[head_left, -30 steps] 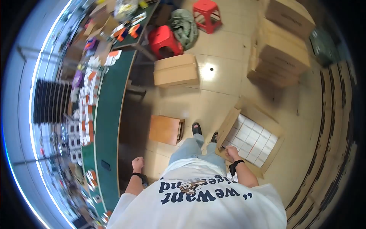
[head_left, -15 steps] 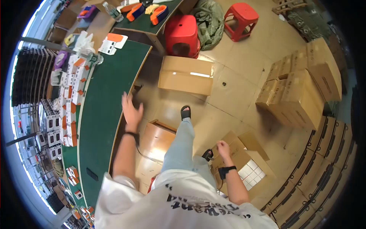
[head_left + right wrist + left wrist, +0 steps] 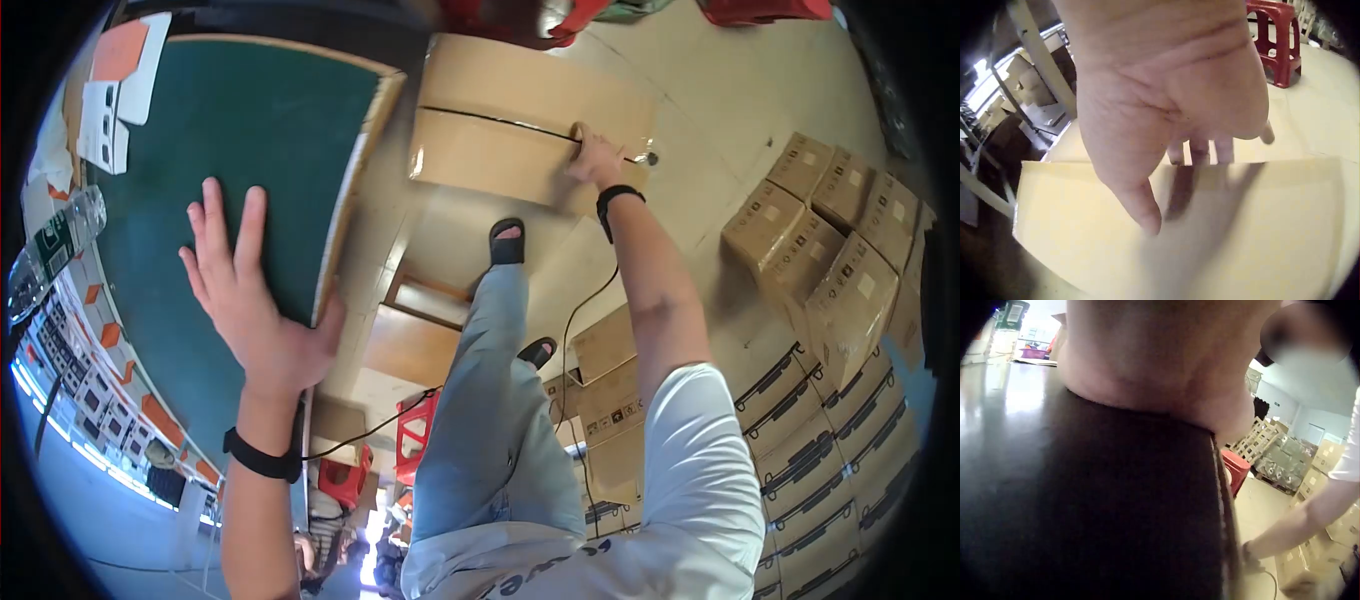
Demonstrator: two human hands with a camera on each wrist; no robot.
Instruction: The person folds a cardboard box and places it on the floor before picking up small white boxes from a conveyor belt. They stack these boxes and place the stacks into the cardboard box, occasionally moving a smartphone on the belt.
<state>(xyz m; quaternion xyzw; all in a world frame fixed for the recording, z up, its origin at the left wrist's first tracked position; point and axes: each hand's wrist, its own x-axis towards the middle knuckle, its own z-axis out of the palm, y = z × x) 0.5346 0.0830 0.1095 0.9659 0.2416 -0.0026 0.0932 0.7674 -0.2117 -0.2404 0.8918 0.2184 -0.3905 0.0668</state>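
In the head view my left hand (image 3: 240, 310) lies with fingers spread on the green tabletop (image 3: 265, 130), its thumb by the table's edge. The left wrist view shows the heel of that hand on the dark-looking table surface. My right hand (image 3: 597, 160) is at the middle seam of a brown cardboard box (image 3: 490, 155) on the floor. Up close, its thumb (image 3: 1150, 219) is in front of a box flap (image 3: 1260, 219), and the other fingers go behind the flap's top edge, their tips hidden.
A plastic bottle (image 3: 55, 245) and a white-and-orange carton (image 3: 120, 95) are on the table. Cardboard boxes (image 3: 850, 290) stand in stacks at the right. A wooden stool (image 3: 405, 340) is by my legs, and a cable (image 3: 575, 320) hangs from the right wrist.
I have stepped forward toward the closed box and bent down. My left hand has come onto the green tabletop. The right hand has moved from beside the open carton to the box's seam.
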